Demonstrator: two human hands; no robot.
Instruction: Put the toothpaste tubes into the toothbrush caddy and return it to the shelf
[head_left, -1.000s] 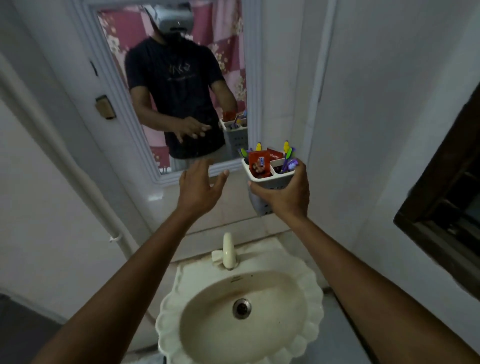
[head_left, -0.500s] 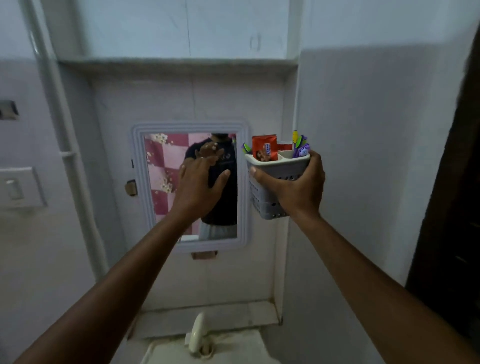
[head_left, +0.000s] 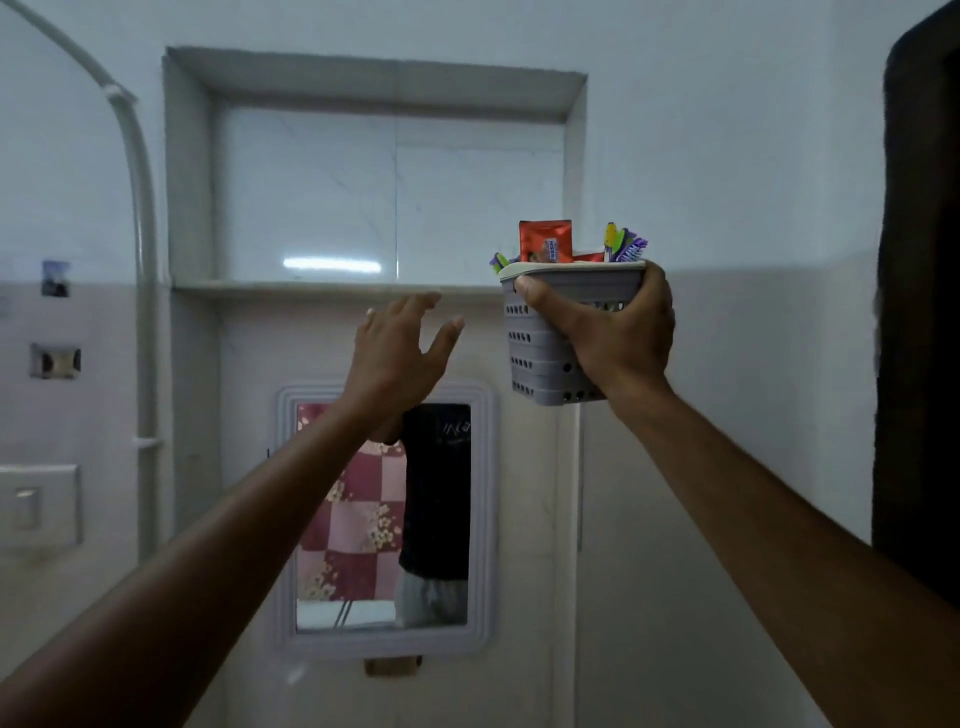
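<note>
Head view, single frame. Toothbrush caddy (head_left: 550, 358), grey, perforated, pale rim, was held upright in the air at about 2 o'clock of centre, in front of the wall and at the right end of the shelf (head_left: 332, 287). Its rim sat slightly above the ledge line; its base hung clear of the ledge, not resting on anything.

Right hand (head_left: 618, 338) was wrapped round the caddy from the 3 o'clock side: thumb across the front wall just under the rim, fingers behind, out of sight. Firm grasp on the caddy.

Left hand (head_left: 397, 353) was raised at about 9 o'clock of the caddy, near it but apart. Palm faced the wall, fingers spread and loose, holding nothing. Fingertips reached roughly to the ledge line; contact with the ledge could not be told.

Counts:
- Caddy: 1.
- Toothpaste tubes (head_left: 545, 241): 1 tall red-orange end stood up at the caddy's 12 o'clock; a second, lower red edge showed just at its 3 o'clock. Two ends visible, no more could be made out.
- Toothbrushes (head_left: 623, 244): a yellow, green and purple cluster at the rim's 1 o'clock, another green-purple tip at 10 o'clock. Exact number could not be told.
- Hands: 2.

Mirror (head_left: 384, 519) hung on the wall at 6 o'clock of the shelf, below the left hand.
</note>
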